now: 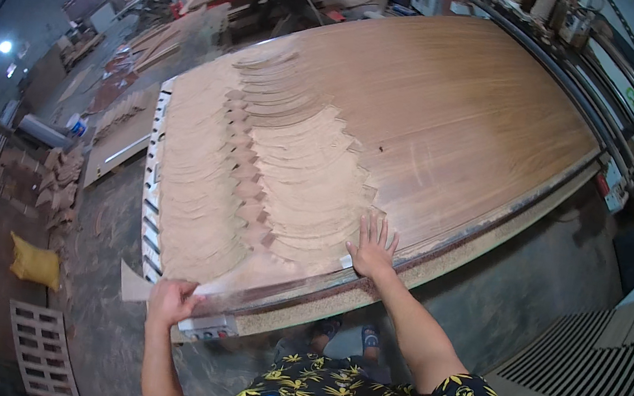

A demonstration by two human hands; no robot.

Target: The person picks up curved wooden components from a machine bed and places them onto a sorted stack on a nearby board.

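Observation:
A large brown wood-grain sheet (461,113) lies on the machine bed before me. Pale sawdust (204,157) coats its left part in curved ridges, with a jagged band of zigzag cuts (248,175) running through it. My right hand (373,247) rests on the sheet near its front edge, fingers spread, beside the sawdust's right border. A small white bit (346,261) shows by its thumb. At the bed's front left corner, my left hand (172,302) is closed, fingers curled. From its far side juts a thin pale pointed offcut (134,284), apparently in its grip; the fingertips are partly hidden.
A slotted metal edge (153,198) lines the bed's left end. The machine gantry (572,80) stands at the far right. Stacked grey strips (593,379) lie at lower right. A yellow sack (35,262), a slotted panel (44,350) and piled offcuts (60,180) are on the left floor.

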